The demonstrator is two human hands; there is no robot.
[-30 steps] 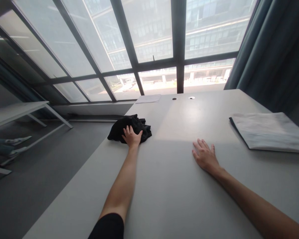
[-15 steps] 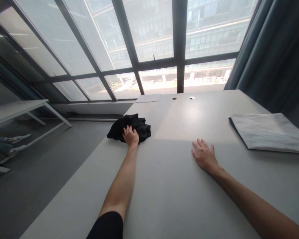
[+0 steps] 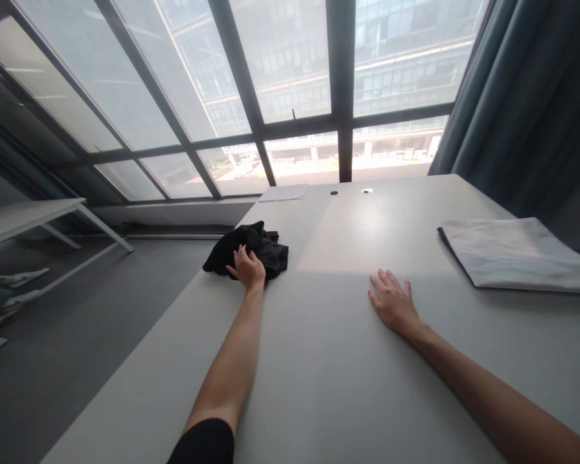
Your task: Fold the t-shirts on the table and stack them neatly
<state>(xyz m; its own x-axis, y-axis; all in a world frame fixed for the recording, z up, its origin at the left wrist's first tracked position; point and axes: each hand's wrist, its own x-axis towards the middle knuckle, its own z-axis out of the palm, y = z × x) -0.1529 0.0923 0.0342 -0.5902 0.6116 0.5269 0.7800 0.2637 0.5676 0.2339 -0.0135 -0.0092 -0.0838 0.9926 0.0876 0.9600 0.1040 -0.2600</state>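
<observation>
A crumpled black cloth point(image 3: 258, 245) lies near the left edge of a long grey table point(image 3: 328, 374). My left hand point(image 3: 246, 267) reaches out to it, fingers curled and closed on the cloth's near side. My right hand point(image 3: 391, 301) lies flat on the bare tabletop to the right, fingers stretched out and slightly apart, holding nothing.
A folded white cloth point(image 3: 512, 251) lies at the table's right edge beside a dark curtain point(image 3: 526, 109). A sheet of paper point(image 3: 284, 192) and two cable holes point(image 3: 350, 191) sit at the far end by the window. Another table point(image 3: 24, 216) stands at left.
My left hand went from lying spread on the black cloth to closing its fingers on it and has pulled it a little to the left. My right hand has stayed flat.
</observation>
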